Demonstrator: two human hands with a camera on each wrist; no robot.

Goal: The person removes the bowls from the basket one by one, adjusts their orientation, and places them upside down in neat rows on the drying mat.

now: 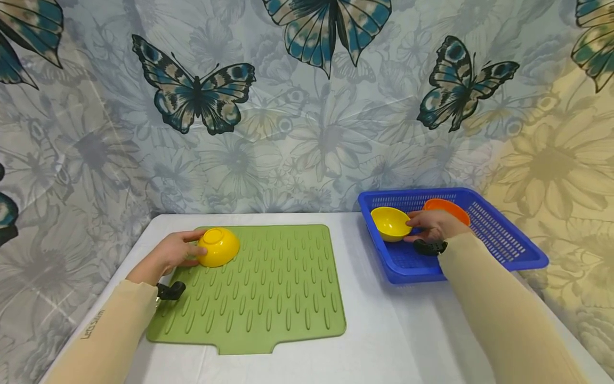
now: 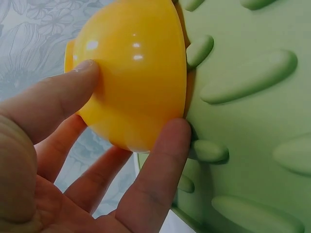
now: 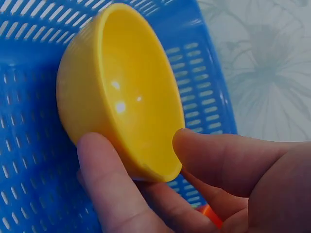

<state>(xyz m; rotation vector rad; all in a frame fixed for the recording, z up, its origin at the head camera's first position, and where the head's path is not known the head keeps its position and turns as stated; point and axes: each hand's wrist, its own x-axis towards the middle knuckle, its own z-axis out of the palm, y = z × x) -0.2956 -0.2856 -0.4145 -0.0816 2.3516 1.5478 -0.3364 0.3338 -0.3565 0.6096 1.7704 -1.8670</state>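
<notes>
My left hand (image 1: 174, 253) holds an upside-down orange-yellow bowl (image 1: 223, 249) at the far left corner of a green ridged mat (image 1: 268, 320). In the left wrist view, the thumb touches the bowl (image 2: 131, 82) near its foot and one fingertip sits at its rim, against the mat. My right hand (image 1: 437, 225) pinches the rim of a yellow bowl (image 1: 389, 223) inside a blue basket (image 1: 417, 275). This bowl (image 3: 141, 97) is tilted with its opening up; the thumb is at the rim and the fingers lie along its outside.
Behind my right hand, an orange bowl (image 1: 448, 207) stands in the basket, partly hidden. A white cloth (image 1: 364, 330) covers the table under mat and basket. A butterfly-patterned curtain (image 1: 307, 154) rises close behind the table's back edge.
</notes>
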